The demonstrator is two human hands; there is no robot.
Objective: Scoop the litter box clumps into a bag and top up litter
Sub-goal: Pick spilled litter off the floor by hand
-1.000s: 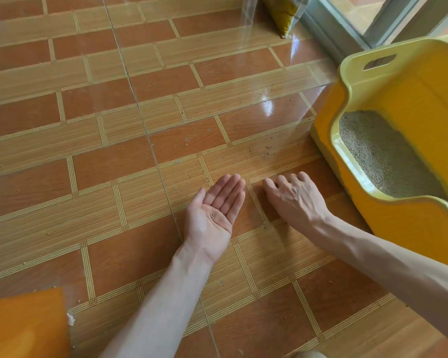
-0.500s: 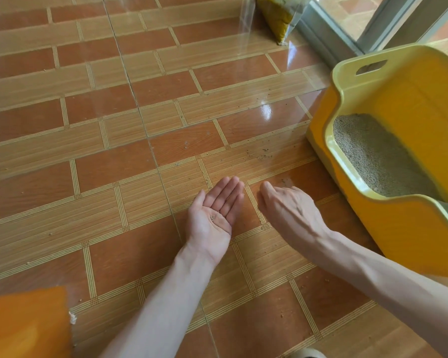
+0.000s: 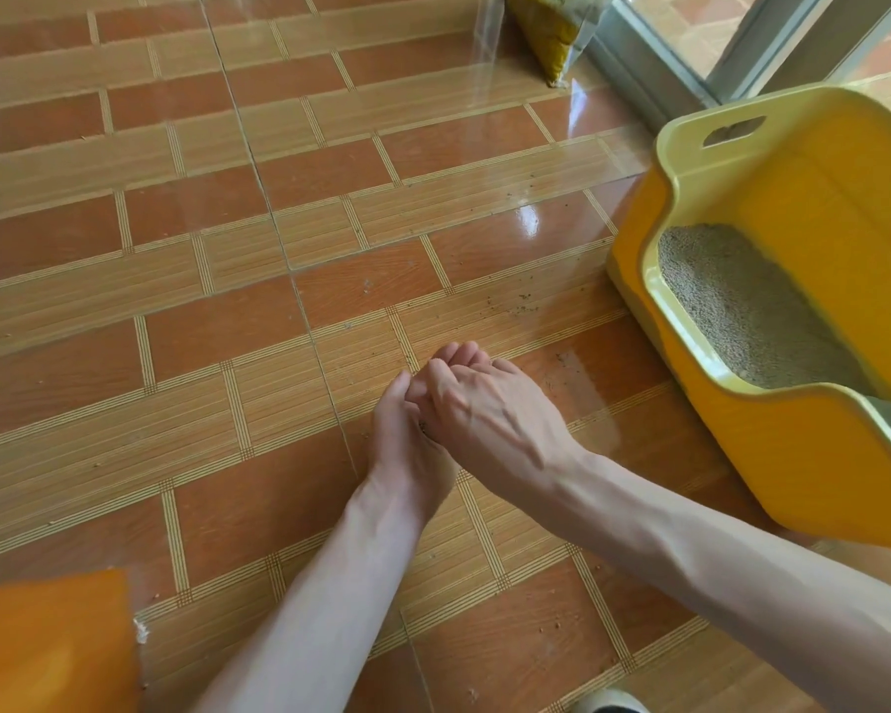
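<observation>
Left hand (image 3: 407, 434) cupped palm-up, cradling few stray grains; right hand (image 3: 484, 409) laid over it, fingers hidden, grip unclear; litter box (image 3: 690, 146) just right; keep cup level, tip grains over litter (image 3: 741, 301).

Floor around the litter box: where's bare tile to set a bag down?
Most room: the tiles left of the hands, up toward the yellow bag by the window. Crowded: the strip between the hands and the litter box, strewn with spilled grains, and the lower left corner, taken by an orange object.
</observation>
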